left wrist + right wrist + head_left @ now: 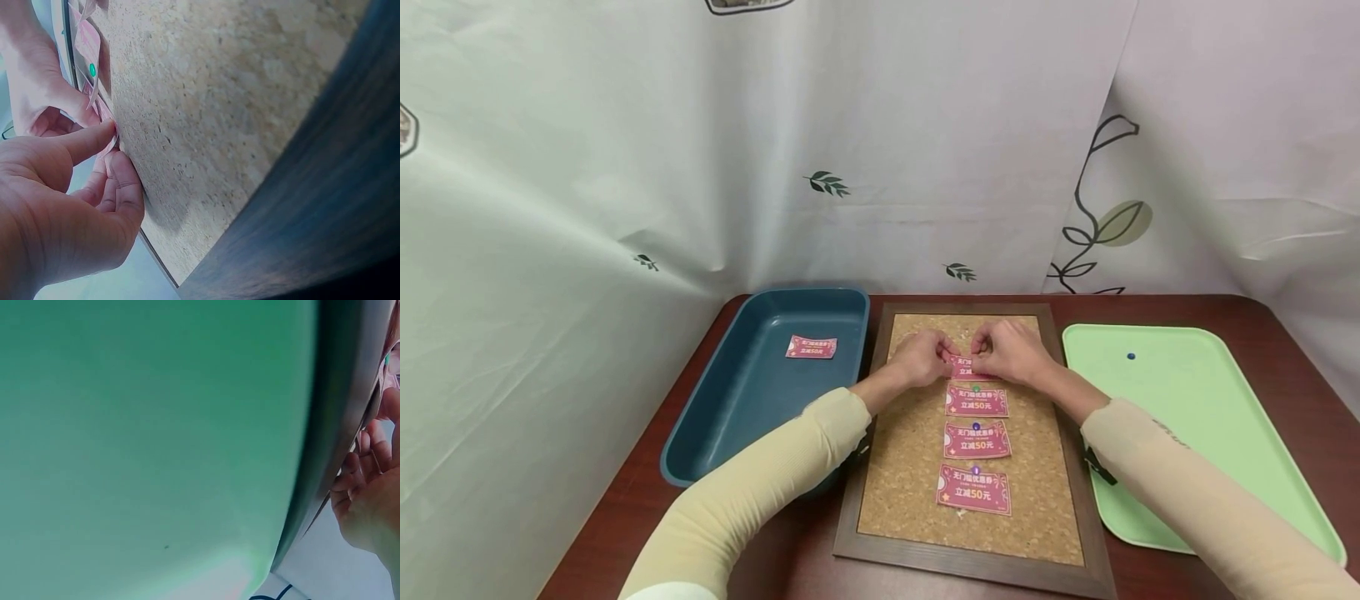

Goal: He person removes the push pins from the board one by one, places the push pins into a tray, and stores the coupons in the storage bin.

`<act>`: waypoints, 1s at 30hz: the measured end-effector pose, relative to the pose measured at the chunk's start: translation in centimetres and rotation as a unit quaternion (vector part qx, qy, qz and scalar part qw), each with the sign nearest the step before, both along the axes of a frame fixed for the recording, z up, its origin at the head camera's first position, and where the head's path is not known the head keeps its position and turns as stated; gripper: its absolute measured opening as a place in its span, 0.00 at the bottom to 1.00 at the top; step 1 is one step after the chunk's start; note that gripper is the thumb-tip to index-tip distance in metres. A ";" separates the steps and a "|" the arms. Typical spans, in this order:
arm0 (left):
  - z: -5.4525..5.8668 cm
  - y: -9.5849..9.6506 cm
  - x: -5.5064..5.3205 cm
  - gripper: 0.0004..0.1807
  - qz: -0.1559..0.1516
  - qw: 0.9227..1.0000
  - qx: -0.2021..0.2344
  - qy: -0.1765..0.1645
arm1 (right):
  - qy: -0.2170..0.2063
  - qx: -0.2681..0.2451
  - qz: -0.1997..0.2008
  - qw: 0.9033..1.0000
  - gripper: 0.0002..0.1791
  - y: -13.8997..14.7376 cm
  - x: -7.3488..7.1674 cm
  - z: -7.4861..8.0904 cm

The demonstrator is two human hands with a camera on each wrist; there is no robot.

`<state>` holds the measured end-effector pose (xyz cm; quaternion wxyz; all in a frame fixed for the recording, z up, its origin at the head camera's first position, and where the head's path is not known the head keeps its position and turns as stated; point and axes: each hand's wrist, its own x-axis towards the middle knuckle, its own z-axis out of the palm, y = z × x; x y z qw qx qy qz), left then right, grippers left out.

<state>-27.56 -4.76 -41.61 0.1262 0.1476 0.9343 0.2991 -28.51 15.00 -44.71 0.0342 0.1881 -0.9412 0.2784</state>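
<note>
At the upper part of the framed cork board (902, 467), a pink coupon (964, 372) lies between both hands. My left hand (921, 357) pinches its left end between thumb and fingers; in the left wrist view the coupon (107, 128) sits close against the cork. On the opposite side my right hand (1011, 350) grips the right end with curled fingers, covering that half. Below it run three more coupons in a column: one with a green pushpin (976, 389), one with a blue pushpin (976, 427), one with a purple pushpin (976, 471).
Left of the board stands a dark blue bin (752, 392) with one pink coupon (811, 347) inside. To the right lies a light green tray (1180, 400) holding a small blue pushpin (1131, 356). A white printed curtain (925, 150) hangs behind the brown table (775, 550).
</note>
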 end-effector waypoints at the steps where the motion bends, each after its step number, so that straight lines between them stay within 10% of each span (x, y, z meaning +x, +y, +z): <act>1: 0.0 0.0 0.0 0.07 0.001 1.000 -0.001 0.000 | -0.001 -0.001 0.000 1.000 0.07 0.0 0.0 0.0; 30: -0.3 0.2 -0.2 0.03 0.024 1.000 0.001 -0.010 | 0.015 -0.036 0.005 0.999 0.04 0.2 0.1 0.0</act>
